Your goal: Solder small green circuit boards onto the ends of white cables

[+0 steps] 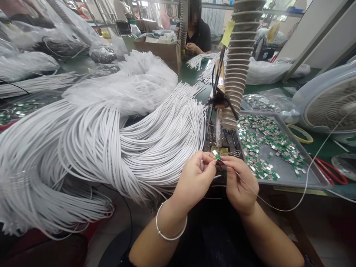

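My left hand (194, 180) is closed in a pinch on the end of a white cable (201, 164), a silver bangle on its wrist. My right hand (239, 183) pinches a small green connector board (216, 154) against the cable end, just under the tip of a fixed soldering iron (218, 129). A thin solder wire (278, 207) runs out from under my right hand and curves up to the right. Both hands touch at the fingertips.
A huge bundle of white cables (97, 148) fills the left of the bench. A grey tray (286, 174) of several green connector boards lies right, near red-handled scissors (332, 172), a tape roll (300, 133) and a white fan (328, 105). A ribbed fume hose (240, 55) hangs ahead. Another person (197, 35) works opposite.
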Action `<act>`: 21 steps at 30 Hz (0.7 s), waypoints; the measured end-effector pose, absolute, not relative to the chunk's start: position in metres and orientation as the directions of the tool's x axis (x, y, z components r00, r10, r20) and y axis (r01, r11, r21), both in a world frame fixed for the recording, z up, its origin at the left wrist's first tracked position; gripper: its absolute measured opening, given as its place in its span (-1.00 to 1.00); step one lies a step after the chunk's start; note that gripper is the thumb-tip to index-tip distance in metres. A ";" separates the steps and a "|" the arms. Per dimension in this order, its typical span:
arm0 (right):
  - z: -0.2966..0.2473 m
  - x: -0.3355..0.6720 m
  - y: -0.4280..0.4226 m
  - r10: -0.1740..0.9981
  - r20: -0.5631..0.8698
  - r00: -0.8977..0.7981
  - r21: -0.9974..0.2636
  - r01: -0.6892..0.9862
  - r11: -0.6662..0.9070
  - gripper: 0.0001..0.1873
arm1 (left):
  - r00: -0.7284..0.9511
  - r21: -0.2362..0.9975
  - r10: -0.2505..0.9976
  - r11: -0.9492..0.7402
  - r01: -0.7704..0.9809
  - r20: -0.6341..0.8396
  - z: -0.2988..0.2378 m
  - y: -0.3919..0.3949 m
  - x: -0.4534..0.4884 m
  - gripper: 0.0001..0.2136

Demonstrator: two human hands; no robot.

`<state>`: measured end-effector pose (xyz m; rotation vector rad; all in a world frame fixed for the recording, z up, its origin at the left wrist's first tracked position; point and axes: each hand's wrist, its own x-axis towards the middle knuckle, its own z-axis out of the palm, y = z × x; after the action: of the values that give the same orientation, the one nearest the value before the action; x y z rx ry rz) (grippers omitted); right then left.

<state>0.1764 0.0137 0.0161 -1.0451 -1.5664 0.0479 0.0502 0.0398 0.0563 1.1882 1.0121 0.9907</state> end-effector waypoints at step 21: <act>0.014 0.180 0.011 0.619 0.780 0.097 -0.528 0.633 0.566 -0.78 | 0.235 0.952 0.970 -0.131 0.275 0.066 0.049 0.035 0.048 -0.84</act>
<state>0.1801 0.0110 0.0144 -1.0904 -1.5737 -0.0149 0.0475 0.0353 0.0486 1.5953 1.1935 0.9567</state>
